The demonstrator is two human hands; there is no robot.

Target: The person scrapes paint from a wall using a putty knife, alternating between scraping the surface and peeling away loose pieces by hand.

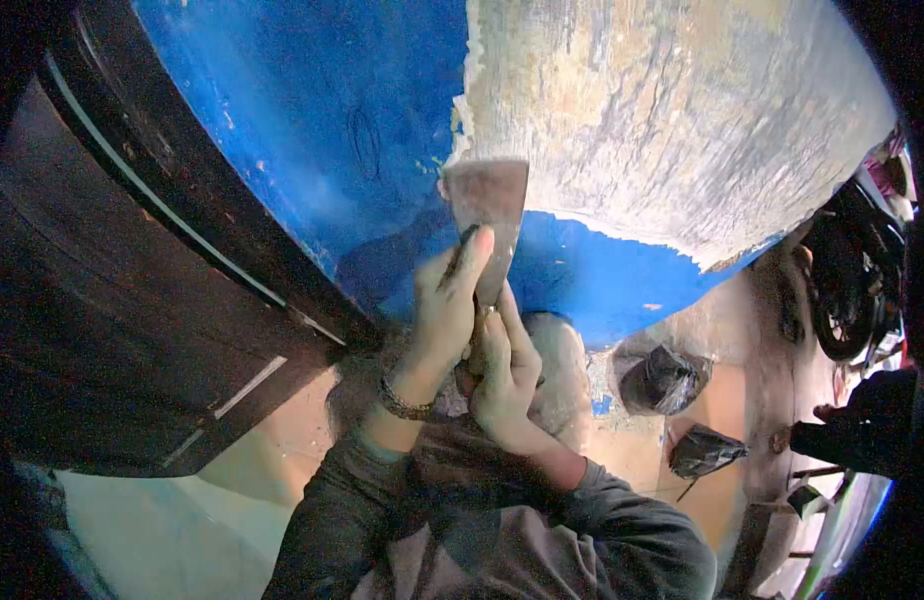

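Note:
A wide metal scraper (490, 195) points up, with its flat edge against the wall where blue paint (312, 110) meets a bare, pale scraped patch (662, 110). My left hand (447, 300), with a bracelet at the wrist, is closed on the scraper, its thumb lying along the blade. Below and to the right, my right hand (507, 375) wraps round the scraper's lower end. The handle is mostly hidden by my fingers.
A dark door (132, 300) stands at the left. Paint flakes (602, 385) lie on the floor near two black plastic bags (667, 380). Motorcycles (847, 270) and a person in dark clothes (862, 425) are at the far right.

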